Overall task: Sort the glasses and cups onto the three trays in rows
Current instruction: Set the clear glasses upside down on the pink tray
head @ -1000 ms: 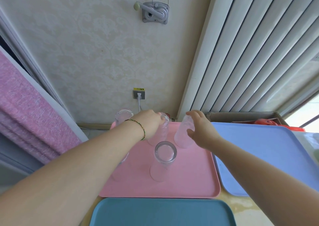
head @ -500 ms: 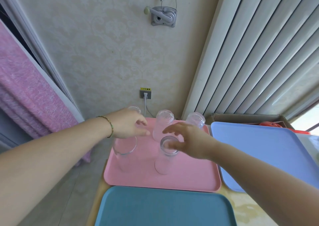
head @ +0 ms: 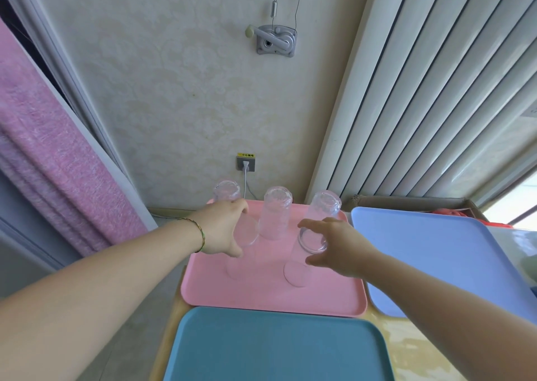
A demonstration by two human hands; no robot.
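A pink tray (head: 319, 302) lies in the middle of the table and carries several clear glasses. Three stand in a back row: a left glass (head: 226, 190), a middle glass (head: 276, 215) and a right glass (head: 325, 203). Two more stand in front of them. My left hand (head: 222, 228) wraps around the rim of the front left glass (head: 248, 234). My right hand (head: 338, 245) grips the rim of the front right glass (head: 311, 241) between thumb and fingers. A teal tray (head: 276, 348) lies nearest me and a light blue tray (head: 436, 250) lies to the right; both carry nothing.
A cardboard box (head: 406, 202) with something red in it sits behind the light blue tray. A wall socket (head: 246, 162) with a plugged cable is just behind the pink tray. A pink curtain (head: 43, 162) hangs at the left. The table's left edge (head: 168, 331) runs beside the teal tray.
Both hands left the back-row glasses and came forward onto the two front glasses. The front right glass has shifted to the right with my right hand.
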